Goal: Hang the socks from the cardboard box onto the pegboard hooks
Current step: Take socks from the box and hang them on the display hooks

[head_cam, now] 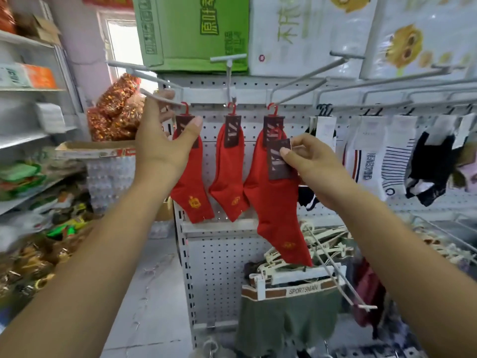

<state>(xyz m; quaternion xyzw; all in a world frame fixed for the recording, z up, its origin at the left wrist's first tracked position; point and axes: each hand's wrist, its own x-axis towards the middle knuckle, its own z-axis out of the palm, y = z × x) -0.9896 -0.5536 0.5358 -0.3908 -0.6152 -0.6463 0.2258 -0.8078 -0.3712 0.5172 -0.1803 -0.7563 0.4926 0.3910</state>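
Three red sock pairs hang by red plastic hooks from grey pegs on the white pegboard [219, 257]: a left pair [192, 184], a middle pair [228, 177] and a right pair [271, 126]. My left hand [160, 140] is raised at the left peg [160, 98], its fingers spread and its thumb touching the left pair's brown label. My right hand [312, 164] pinches the brown label of a fourth red sock pair [281, 215], which dangles in front of the right pair.
Striped, white and black socks [387, 161] fill the pegs to the right. Long bare pegs [309, 78] jut toward me at head height. A shallow cardboard box [95, 149] sits on stacked goods at left. Hangers and underwear [289, 293] hang below, and shelves line the left side.
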